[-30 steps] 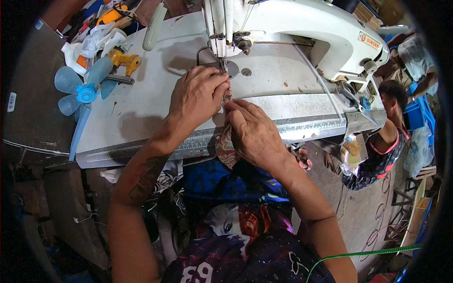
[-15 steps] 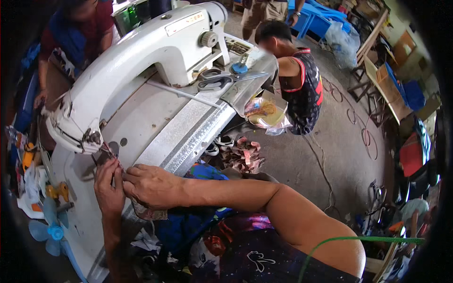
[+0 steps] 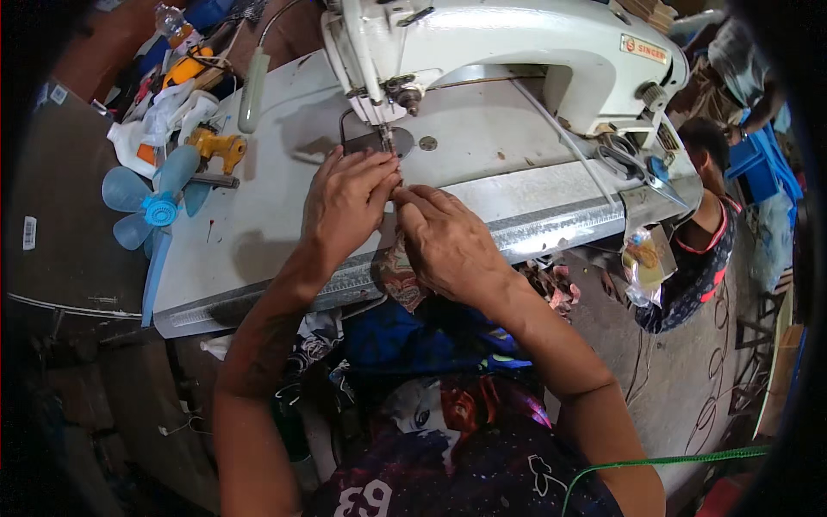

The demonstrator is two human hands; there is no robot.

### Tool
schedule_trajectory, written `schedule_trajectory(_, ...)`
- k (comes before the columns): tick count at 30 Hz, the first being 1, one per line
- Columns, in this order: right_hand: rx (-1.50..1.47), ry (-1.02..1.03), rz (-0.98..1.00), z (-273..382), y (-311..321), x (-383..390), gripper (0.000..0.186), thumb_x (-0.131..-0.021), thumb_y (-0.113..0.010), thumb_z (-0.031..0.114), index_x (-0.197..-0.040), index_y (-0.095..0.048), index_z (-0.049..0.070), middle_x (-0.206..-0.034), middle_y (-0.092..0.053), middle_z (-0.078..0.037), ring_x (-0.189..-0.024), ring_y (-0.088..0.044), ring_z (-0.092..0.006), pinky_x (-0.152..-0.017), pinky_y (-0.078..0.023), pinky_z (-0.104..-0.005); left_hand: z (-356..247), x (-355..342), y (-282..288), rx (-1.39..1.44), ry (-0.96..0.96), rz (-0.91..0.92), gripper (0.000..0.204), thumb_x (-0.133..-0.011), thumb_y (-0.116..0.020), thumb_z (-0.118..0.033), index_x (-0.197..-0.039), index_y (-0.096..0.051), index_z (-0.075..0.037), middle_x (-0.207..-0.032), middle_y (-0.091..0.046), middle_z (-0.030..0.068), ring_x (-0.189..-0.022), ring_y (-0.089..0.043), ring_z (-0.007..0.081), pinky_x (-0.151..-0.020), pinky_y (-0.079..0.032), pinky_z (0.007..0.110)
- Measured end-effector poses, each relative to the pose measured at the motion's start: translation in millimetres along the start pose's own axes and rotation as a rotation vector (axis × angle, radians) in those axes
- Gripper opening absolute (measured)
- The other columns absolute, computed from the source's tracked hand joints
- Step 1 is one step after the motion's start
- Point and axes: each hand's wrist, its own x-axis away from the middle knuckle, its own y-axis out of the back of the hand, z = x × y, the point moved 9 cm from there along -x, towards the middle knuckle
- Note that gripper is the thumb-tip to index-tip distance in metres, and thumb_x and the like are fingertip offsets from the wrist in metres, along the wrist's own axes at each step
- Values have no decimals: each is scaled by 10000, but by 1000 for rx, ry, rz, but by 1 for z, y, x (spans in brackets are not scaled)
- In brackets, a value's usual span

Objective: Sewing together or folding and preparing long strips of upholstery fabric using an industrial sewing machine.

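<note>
Your patterned fabric strip [image 3: 401, 277], red-brown with paler grey-green figures, runs toward you from close by the presser foot [image 3: 387, 138] of the sewing machine. You have its upper length pinched narrow between your left hand [image 3: 351, 196] and right hand [image 3: 450, 239], and your fingers cover most of it; whether its far end sits under the foot cannot be told. Below your hands it widens, creased and loose, and drapes past the table's front edge to a blunt corner.
</note>
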Motion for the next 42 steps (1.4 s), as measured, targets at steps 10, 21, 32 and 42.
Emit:
schedule_trajectory(10,-6,-14,-15,-6,-3,-8,186,-912,-644,39,-1071,-608,-50,-1228,-711,-274,-1203,-666,-423,-1083,-518,-472,5,-5,0,-25,13,-20,237,-1013,-720,-237,-1186,-817,-107,-1166,-793,94,-1149,-710,315,-1188,-413,569)
schedule_trajectory(21,4,-34,-15,-10,-5,-16,179,-908,-642,49,-1057,-605,-42,-1202,-718,-253,-1182,-666,-414,-1051,-528,-472,6,-5,1,-9,-17,12,217,-993,-731,-184,-1179,-811,-109,-1181,-788,80,-1191,-698,314,-1206,-392,566)
schedule_trajectory(32,49,-54,1,-16,-7,-22,164,-917,-621,63,-1052,-611,-29,-1116,-718,-214,-1142,-670,-399,-1023,-534,-469,4,-2,2,-82,-11,65,335,-963,-690,-66,-1278,-777,-138,-1287,-757,73,-1284,-652,291,-1263,-341,569)
schedule_trajectory(42,94,-69,25,-23,-14,-28,196,-930,-610,80,-1096,-630,-22,-1152,-721,-206,-1168,-666,-393,-1035,-515,-466,1,-4,5,-141,-43,56,331,-954,-694,-85,-1273,-768,-131,-1294,-757,71,-1281,-657,284,-1261,-339,594)
